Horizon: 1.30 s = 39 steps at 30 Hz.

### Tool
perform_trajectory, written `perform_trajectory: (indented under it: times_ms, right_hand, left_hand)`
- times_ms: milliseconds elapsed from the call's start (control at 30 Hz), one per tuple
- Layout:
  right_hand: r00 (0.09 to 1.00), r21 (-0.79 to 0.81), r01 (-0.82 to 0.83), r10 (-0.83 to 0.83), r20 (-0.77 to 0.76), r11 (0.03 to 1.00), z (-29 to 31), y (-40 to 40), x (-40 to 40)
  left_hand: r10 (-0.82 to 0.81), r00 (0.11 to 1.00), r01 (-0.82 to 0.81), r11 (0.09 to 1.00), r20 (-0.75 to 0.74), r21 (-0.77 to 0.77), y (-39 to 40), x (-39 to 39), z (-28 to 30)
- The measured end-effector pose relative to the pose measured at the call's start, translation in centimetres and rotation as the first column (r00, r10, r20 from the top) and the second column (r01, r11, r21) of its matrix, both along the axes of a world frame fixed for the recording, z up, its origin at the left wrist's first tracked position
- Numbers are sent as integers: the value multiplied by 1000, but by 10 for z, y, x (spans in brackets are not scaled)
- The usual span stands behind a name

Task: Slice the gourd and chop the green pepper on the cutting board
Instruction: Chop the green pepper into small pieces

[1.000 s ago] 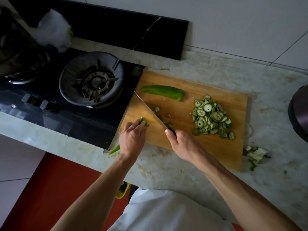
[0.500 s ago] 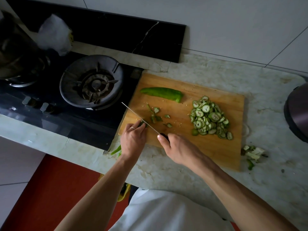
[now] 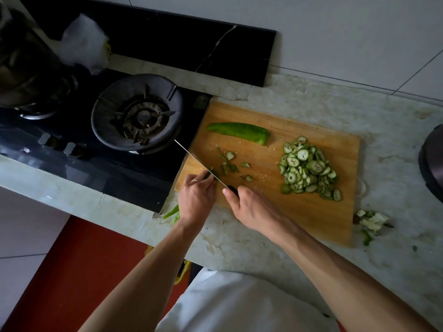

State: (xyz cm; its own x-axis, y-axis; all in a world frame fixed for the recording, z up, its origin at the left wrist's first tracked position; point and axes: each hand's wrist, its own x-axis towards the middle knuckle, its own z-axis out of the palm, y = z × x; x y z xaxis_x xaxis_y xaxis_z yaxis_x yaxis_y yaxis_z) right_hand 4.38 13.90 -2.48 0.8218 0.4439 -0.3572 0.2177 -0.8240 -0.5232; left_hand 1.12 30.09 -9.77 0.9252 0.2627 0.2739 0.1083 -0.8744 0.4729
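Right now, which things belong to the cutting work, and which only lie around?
Job: cutting board, knife, right hand, left hand, pepper half, gourd slices.
Lying about: gas burner, scraps, plastic bag.

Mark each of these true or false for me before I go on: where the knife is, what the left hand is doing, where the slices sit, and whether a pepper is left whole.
1. The right hand holds the knife. True.
2. The pile of slices lies on the counter, off the cutting board. False: it lies on the board's right part.
3. The left hand pins a small green piece by the blade. True.
4. The large pepper piece is under the blade. False: it lies apart, at the board's far side.
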Motion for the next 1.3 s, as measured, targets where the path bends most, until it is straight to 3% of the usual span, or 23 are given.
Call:
perform_trajectory:
  times_ms: [167,333,767,1067,1300]
  right_hand:
    - [993,58,107,-103,-62,993,-3,-13,5]
    - [994,58,64,-58,-93,996,5,-17,0]
    - [999,-5,-6,6,-37,1000,13,-13,-9]
    - [996,-44,-17,21,92,999,2,9,-11]
    - [987,93,134,-124,-106,987,-5,-9,-6]
  left_hand:
    - [100,994,-103,991,-37,-84,-5,0,-3]
    - [114,993,-116,981,-25,-153,-2,-5,1]
    - [27,999,-24,997,46,-74,-3,-8,0]
    - [-21,999,24,997,48,-68,-3,-8,-3]
    - [77,993,-82,995,-88,-63,-6,-8,-3]
